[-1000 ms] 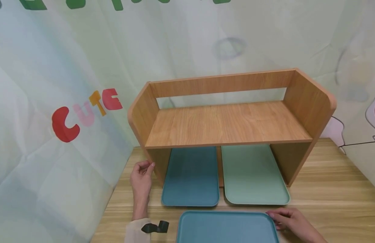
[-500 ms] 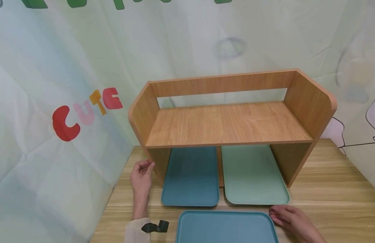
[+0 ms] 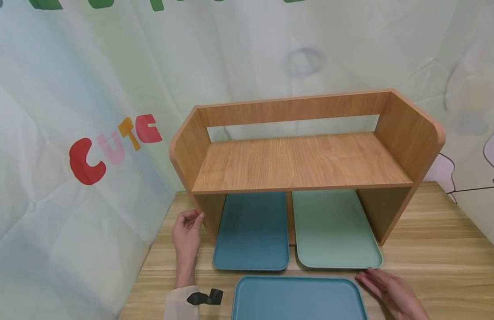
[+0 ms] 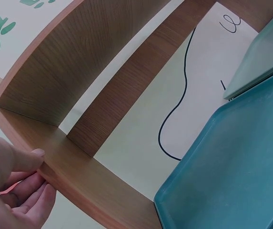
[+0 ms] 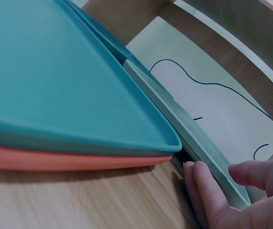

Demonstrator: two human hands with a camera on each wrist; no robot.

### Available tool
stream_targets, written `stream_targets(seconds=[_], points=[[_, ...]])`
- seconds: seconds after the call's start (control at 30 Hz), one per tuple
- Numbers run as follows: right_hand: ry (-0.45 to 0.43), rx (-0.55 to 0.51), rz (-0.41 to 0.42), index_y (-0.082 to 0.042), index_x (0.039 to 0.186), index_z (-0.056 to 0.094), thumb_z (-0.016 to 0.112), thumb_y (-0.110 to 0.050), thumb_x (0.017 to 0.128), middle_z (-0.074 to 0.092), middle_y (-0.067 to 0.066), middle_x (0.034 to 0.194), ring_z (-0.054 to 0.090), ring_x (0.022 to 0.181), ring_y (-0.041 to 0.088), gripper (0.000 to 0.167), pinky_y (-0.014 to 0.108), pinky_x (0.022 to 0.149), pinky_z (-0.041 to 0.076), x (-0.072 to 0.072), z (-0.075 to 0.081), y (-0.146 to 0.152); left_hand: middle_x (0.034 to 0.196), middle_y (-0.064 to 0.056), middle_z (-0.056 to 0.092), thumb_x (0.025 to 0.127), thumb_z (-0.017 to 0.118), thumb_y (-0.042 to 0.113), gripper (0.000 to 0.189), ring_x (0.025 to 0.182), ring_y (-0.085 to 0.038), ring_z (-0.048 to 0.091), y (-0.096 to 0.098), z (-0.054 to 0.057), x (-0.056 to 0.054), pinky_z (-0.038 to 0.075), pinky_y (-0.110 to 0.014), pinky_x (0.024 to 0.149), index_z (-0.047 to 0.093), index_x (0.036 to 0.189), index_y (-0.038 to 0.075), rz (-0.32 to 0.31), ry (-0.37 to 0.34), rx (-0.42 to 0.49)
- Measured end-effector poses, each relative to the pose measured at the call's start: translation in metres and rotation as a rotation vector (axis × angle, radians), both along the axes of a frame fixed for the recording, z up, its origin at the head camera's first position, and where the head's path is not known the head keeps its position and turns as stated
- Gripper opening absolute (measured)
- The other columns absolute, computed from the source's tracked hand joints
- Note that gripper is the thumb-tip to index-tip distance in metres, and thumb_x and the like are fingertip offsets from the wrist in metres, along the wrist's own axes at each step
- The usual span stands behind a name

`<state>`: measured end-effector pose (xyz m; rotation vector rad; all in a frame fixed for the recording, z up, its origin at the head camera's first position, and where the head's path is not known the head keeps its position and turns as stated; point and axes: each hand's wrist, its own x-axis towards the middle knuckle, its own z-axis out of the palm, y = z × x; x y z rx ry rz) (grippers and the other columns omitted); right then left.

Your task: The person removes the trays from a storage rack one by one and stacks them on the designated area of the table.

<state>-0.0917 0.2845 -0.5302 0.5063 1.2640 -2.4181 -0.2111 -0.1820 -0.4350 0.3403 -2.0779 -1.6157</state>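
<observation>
My left hand (image 3: 186, 238) pinches the front edge of the left side panel of a wooden desktop shelf (image 3: 303, 162), thumb on one face and fingers on the other. Under the shelf lie a dark blue tray (image 3: 252, 235) and, to its right, a pale green tray (image 3: 335, 235), their front ends sticking out. My right hand (image 3: 391, 291) is at the green tray's front right corner. Its fingertips are by the outer rim, and the thumb stands over the tray's inner side. Nearer me lies another blue tray (image 3: 296, 300), stacked on a coral tray (image 5: 69, 160).
The wood-grain table (image 3: 451, 258) extends to the right of the shelf. A printed curtain (image 3: 239, 58) hangs close behind it and along the left side. A black strap (image 3: 205, 298) sits on my left sleeve (image 3: 181, 306).
My right hand has let go of the front blue tray's corner and moved slightly up to the green tray's front corner, its fingers spreading. The left hand stays on the shelf panel.
</observation>
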Motion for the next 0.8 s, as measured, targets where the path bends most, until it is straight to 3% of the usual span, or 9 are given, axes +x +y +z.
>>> stream_targets(seconds=[0.33, 0.8], points=[[-0.022, 0.023, -0.153, -0.006, 0.089, 0.062, 0.051, -0.002, 0.096, 0.069, 0.008, 0.094, 0.068, 0.093, 0.015, 0.014, 0.027, 0.096, 0.05, -0.0044, -0.0016, -0.0049, 0.106, -0.014, 0.062, 0.09, 0.066, 0.009, 0.02, 0.098, -0.02, 0.062, 0.0001, 0.0008, -0.0003, 0.047, -0.005, 0.074, 0.058, 0.105, -0.001, -0.003, -0.009, -0.004], [-0.007, 0.045, -0.161, -0.008, 0.086, 0.064, 0.046, -0.002, 0.098, 0.07, 0.006, 0.091, 0.069, 0.091, 0.013, 0.023, 0.023, 0.093, 0.051, -0.0049, -0.0005, -0.0057, 0.106, -0.014, 0.061, 0.09, 0.066, 0.011, 0.021, 0.101, -0.023, 0.063, 0.0004, 0.0015, 0.0012, 0.047, -0.005, 0.074, 0.058, 0.106, -0.001, -0.006, -0.017, -0.008]])
